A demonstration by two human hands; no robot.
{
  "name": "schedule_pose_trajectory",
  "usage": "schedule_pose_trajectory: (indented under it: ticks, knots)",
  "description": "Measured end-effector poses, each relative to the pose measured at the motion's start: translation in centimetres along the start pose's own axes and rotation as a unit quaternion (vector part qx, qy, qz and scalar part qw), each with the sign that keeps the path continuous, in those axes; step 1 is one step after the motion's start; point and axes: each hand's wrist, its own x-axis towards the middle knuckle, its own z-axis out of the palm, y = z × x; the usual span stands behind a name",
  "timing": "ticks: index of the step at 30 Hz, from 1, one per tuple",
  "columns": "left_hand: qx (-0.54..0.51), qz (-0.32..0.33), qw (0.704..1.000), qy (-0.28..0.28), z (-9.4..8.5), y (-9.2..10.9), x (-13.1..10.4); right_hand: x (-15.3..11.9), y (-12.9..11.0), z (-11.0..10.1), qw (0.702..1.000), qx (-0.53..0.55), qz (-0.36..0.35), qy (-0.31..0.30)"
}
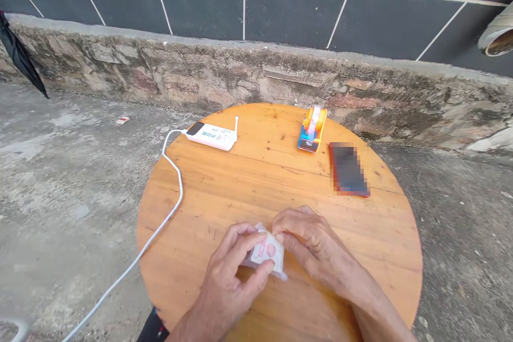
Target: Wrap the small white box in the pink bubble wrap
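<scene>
Both my hands hold a small clear plastic packet (266, 252) with pink and red print, just above the near part of a round wooden table (248, 187). My left hand (230, 278) pinches its left and lower edge between thumb and fingers. My right hand (308, 240) grips its upper right edge with the fingertips. Much of the packet is hidden under my fingers.
A white power bank (211, 135) with a white cable (172, 192) trailing off the left edge lies at the table's far left. An orange and blue tape dispenser (311, 129) and a dark phone (348, 169) lie at the far right. Concrete floor, a stone ledge and a dark tiled wall surround.
</scene>
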Motion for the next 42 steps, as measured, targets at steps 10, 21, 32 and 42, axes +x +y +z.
schedule_pose_trajectory:
  ticks: [10,21,32,42]
  knots:
    - [-0.032,-0.009,0.999,-0.012,0.0,-0.2,-0.1,-0.5,-0.5,0.0,0.984,-0.151,-0.093,-0.017]
    - [-0.031,-0.021,0.999,-0.024,-0.1,0.0,0.1,-0.8,-0.5,-0.9,0.99,-0.107,-0.086,-0.017]
    - [-0.043,-0.057,0.997,-0.013,0.1,-0.1,-0.1,-0.6,-0.8,-1.0,0.999,-0.033,-0.023,-0.017]
    - [-0.028,-0.043,0.998,-0.023,-0.1,-0.3,-0.4,-0.6,1.1,-0.5,0.994,0.006,-0.064,0.086]
